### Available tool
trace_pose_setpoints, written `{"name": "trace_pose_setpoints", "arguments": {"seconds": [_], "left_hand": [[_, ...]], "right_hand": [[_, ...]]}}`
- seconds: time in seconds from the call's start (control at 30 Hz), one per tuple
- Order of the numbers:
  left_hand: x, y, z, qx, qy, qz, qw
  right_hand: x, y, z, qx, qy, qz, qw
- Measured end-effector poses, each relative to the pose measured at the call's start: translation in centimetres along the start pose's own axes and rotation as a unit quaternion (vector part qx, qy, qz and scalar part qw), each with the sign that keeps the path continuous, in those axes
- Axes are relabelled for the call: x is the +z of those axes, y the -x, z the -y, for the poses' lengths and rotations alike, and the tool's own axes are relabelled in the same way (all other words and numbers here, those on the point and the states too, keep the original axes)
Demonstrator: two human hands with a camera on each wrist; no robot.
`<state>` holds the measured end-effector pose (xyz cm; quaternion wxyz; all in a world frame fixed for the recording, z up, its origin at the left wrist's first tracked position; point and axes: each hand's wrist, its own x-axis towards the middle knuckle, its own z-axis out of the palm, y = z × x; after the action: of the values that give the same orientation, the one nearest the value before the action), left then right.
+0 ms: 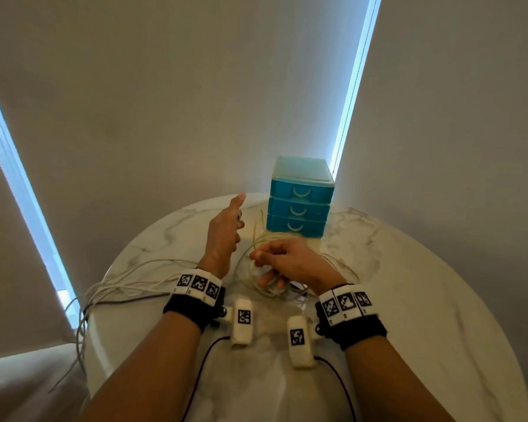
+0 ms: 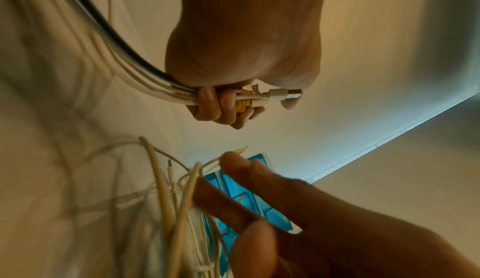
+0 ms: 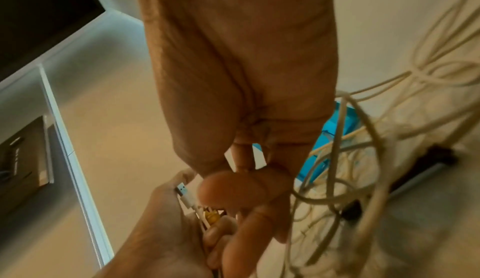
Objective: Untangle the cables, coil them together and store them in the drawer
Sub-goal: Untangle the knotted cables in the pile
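Observation:
Several white cables (image 1: 128, 281) and a dark one trail across the round marble table (image 1: 409, 284). My left hand (image 1: 232, 226) is raised in front of the blue three-drawer unit (image 1: 299, 202), all drawers closed. In the left wrist view the left hand (image 2: 223, 106) grips a bundle of cable ends (image 2: 145, 85), with the connectors (image 2: 280, 95) sticking out past the fingers. My right hand (image 1: 265, 266) holds loose cable loops (image 1: 258, 239) just right of the left hand. These loops (image 3: 363, 138) hang around the right hand (image 3: 246, 190) in its wrist view.
Cable strands (image 1: 80, 330) hang over the table's left edge. A dark object (image 3: 428, 159) lies on the table under the loops. Thin black leads (image 1: 201, 360) run from the wrist cameras along both forearms. Blinds and a wall stand behind the table.

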<state>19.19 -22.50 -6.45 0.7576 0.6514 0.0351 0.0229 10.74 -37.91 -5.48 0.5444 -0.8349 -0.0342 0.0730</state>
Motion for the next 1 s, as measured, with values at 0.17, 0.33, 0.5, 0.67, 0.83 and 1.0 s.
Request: {"name": "trace_pose_setpoints", "arguments": {"seconds": [0.17, 0.33, 0.5, 0.67, 0.83, 1.0], "left_hand": [[-0.4, 0.2, -0.2, 0.026, 0.021, 0.002, 0.999], [-0.8, 0.3, -0.2, 0.027, 0.0, 0.032, 0.999], [-0.7, 0.7, -0.5, 0.028, 0.082, 0.059, 0.995], [-1.0, 0.7, -0.3, 0.022, 0.128, 0.073, 0.989], [-0.9, 1.5, -0.5, 0.009, 0.089, 0.062, 0.994], [-0.8, 1.6, -0.8, -0.018, 0.099, 0.104, 0.989]], "right_hand": [[0.7, -0.4, -0.1, 0.018, 0.081, 0.075, 0.994], [0.1, 0.7, -0.8, -0.019, -0.104, 0.044, 0.993], [-0.9, 1.2, -1.7, -0.084, -0.255, -0.095, 0.959], [0.7, 0.8, -1.9, -0.131, -0.337, -0.113, 0.925], [1.3, 1.1, -1.6, -0.158, -0.257, -0.065, 0.951], [1.6, 1.2, -1.6, -0.144, -0.234, -0.042, 0.961]]}}
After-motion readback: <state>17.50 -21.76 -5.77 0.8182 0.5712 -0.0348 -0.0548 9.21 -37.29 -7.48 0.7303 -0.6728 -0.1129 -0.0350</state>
